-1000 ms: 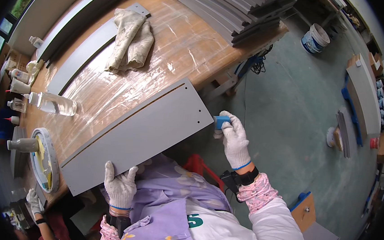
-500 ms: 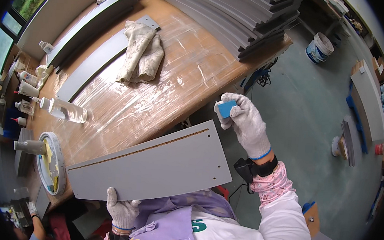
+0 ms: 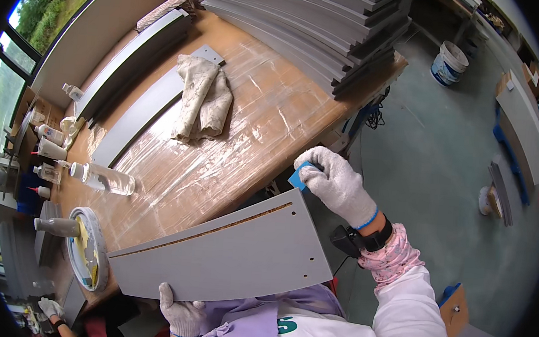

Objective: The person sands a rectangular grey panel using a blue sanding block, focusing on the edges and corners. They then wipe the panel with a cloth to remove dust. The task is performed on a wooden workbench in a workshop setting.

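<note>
A grey drawer-like board (image 3: 225, 247) with a long groove of bare chipboard and several small holes lies aslant, partly over the table's near edge and close against my body. My left hand (image 3: 180, 315), in a white knit glove, grips the board's lower edge, its thumb up on the face. My right hand (image 3: 339, 185), gloved the same way, pinches a small flat blue rectangular piece (image 3: 298, 176) just beyond the board's upper right corner. Whether the piece touches the board I cannot tell. Part of it is hidden by the fingers.
A crumpled cloth (image 3: 203, 100) lies over another grey board (image 3: 137, 123) on the film-covered table (image 3: 256, 98). To the left are a clear bottle (image 3: 107, 179) and a round lid with yellow paste (image 3: 88, 262). Grey panels (image 3: 294, 18) are stacked behind. A co-worker's gloved hand (image 3: 51, 308) shows lower left.
My right hand has come down and turned, bringing the blue piece closer to the board's upper right corner. My left hand keeps its hold. The whole view has shifted slightly.
</note>
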The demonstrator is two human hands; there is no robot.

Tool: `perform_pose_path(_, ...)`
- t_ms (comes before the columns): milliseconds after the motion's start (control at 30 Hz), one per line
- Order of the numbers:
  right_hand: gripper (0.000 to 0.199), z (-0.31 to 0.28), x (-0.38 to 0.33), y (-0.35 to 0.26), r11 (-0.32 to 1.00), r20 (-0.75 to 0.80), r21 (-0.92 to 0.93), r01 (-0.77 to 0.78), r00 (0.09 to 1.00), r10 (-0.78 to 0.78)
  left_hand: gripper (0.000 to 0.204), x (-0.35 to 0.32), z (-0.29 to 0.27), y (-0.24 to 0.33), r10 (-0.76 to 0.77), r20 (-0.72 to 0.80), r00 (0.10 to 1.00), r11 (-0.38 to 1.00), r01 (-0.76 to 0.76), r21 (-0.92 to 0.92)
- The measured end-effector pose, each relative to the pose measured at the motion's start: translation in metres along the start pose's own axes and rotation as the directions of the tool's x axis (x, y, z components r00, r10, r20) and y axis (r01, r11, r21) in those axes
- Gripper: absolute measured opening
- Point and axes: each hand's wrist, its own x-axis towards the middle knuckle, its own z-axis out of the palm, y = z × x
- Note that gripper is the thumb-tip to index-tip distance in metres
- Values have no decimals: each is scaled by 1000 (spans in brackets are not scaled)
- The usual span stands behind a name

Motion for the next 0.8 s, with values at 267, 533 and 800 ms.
perform_pose_path(267,17,7,-5,-25,996,-56,-55,71,996,-74,47,2,1,-1,36,-95,995,997,-42,-65)
perform_pose_path(533,17,6,-7,-47,999,-98,50,-16,995,21,46,4,-7,-2,32,-32,999,995,-35,-89)
perform_pose_path(800,19,10,8,-20,991,-134,-76,-110,986,99,44,7,-13,2,14,87,996,997,-7,-73)
